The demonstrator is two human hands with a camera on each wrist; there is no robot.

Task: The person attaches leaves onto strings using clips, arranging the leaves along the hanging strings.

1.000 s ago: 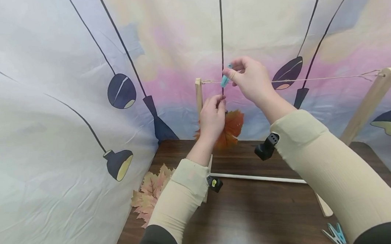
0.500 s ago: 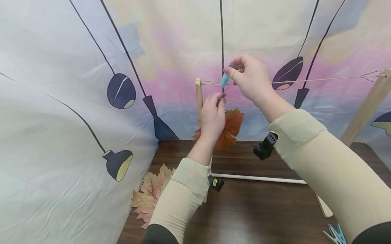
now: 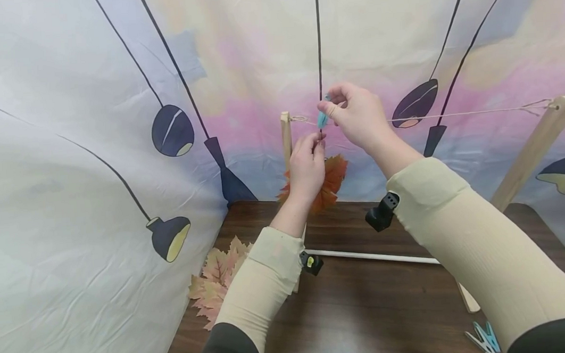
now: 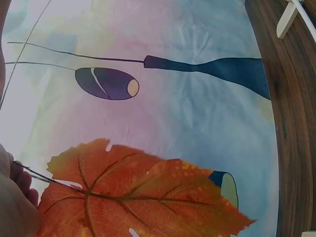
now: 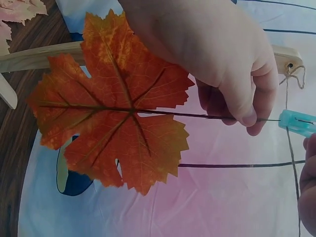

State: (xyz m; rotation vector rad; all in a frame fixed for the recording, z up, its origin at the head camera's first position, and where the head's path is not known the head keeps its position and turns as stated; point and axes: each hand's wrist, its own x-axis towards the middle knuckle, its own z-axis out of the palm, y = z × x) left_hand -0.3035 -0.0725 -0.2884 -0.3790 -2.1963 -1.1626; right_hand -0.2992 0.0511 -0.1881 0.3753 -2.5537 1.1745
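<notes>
My left hand (image 3: 307, 167) pinches the thin dark stem of an orange maple leaf (image 5: 118, 111), which hangs below the fingers. Just above it, my right hand (image 3: 358, 114) pinches a light blue clothespin (image 5: 296, 122) between thumb and fingers. In the right wrist view the clothespin's tip sits at the string (image 5: 292, 163), and the top of the leaf's stem reaches into that tip. Only the fingertips of the right hand show there. In the left wrist view the leaf (image 4: 133, 192) fills the lower part, its stem running to the left hand at the edge.
The string spans two wooden posts, a near right one (image 3: 532, 152) and a far left one (image 3: 287, 139). A white rod (image 3: 373, 256) joins them low down. Pale pink leaves (image 3: 220, 275) lie at the table's left. More clothespins (image 3: 485, 339) lie at front right.
The right hand has shifted slightly left with the clothespin, which now stands more upright at the string. The left hand keeps its pinch on the stem; the leaf has swung a little left.
</notes>
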